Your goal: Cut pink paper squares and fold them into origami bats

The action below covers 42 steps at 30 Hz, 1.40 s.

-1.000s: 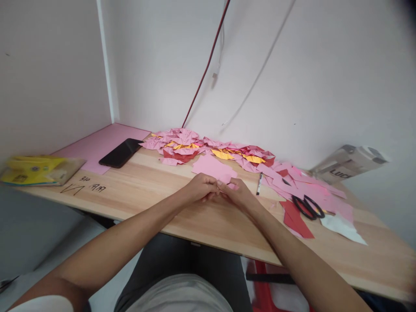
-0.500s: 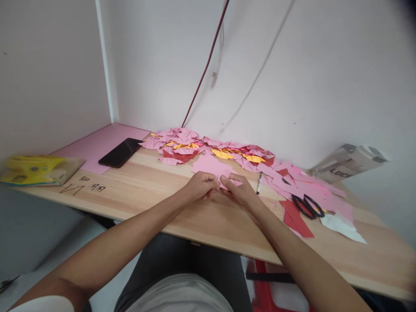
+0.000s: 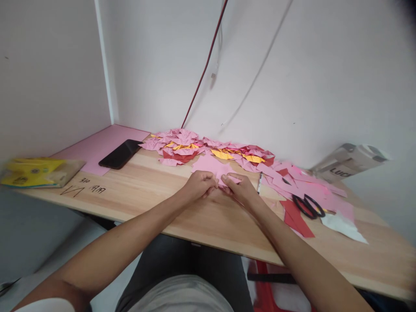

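My left hand [image 3: 198, 184] and my right hand [image 3: 239, 188] meet at the middle of the wooden table [image 3: 182, 212], fingers pinched together on a small pink paper piece [image 3: 224, 178]. Most of that piece is hidden by my fingers. Just beyond them lies a flat stack of pink paper squares [image 3: 209, 164]. Behind that, a heap of folded paper shapes [image 3: 208, 149] in pink, red and gold runs along the wall.
A black phone [image 3: 120, 153] lies on a pink sheet [image 3: 94, 149] at the left, near a yellow packet [image 3: 32, 171]. A marker pen [image 3: 259, 183], black scissors [image 3: 308, 206], red paper scraps [image 3: 297, 219] and white paper [image 3: 344, 226] lie right of my hands. A cardboard box [image 3: 349, 162] leans at the far right.
Both hands slid a little away from me toward the stack of pink squares, still pinched on the small pink piece.
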### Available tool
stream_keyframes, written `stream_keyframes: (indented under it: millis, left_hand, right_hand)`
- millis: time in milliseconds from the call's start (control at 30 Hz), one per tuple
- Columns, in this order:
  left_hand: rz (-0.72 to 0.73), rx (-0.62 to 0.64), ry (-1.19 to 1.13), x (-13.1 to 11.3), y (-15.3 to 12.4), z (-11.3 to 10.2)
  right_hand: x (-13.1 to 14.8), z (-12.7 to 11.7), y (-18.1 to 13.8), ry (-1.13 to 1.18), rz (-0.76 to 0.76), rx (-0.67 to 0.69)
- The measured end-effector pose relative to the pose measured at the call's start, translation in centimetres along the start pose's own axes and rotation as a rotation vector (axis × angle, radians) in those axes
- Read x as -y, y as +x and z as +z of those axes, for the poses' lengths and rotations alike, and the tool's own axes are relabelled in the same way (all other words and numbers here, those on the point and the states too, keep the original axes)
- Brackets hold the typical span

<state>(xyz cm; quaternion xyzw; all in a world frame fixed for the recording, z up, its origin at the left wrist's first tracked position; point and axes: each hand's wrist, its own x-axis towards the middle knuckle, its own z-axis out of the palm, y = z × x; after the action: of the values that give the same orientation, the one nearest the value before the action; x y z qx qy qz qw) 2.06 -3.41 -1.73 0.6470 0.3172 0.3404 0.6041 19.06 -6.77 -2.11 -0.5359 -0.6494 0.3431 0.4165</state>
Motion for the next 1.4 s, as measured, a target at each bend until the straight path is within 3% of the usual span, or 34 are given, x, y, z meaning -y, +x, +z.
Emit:
stream_keyframes:
  millis: [500, 767, 1000, 1133, 1233, 1400]
  left_hand:
    - [0.016, -0.028, 0.007, 0.0, 0.0, 0.0]
    - [0.023, -0.053, -0.012, 0.1, 0.0, -0.2]
    - [0.004, -0.073, -0.140, -0.3, 0.0, -0.1]
    - [-0.043, -0.048, -0.247, -0.5, -0.2, -0.4]
    - [-0.072, -0.011, -0.302, -0.7, -0.2, -0.5]
    - [-0.093, 0.004, -0.366, -0.8, -0.1, -0.6]
  right_hand:
    - [-0.3, 0.0, 0.1, -0.010, -0.028, -0.012]
    - [0.1, 0.2, 0.1, 0.006, -0.016, 0.061]
    - [0.5, -0.1, 0.0, 0.028, -0.002, -0.007]
    - [1.2, -0.8, -0.3, 0.062, -0.091, -0.177]
    - [1.1, -1.0, -0.3, -0.040, -0.244, -0.265]
    - [0.5, -0.9, -0.1, -0.342, -0.534, -0.234]
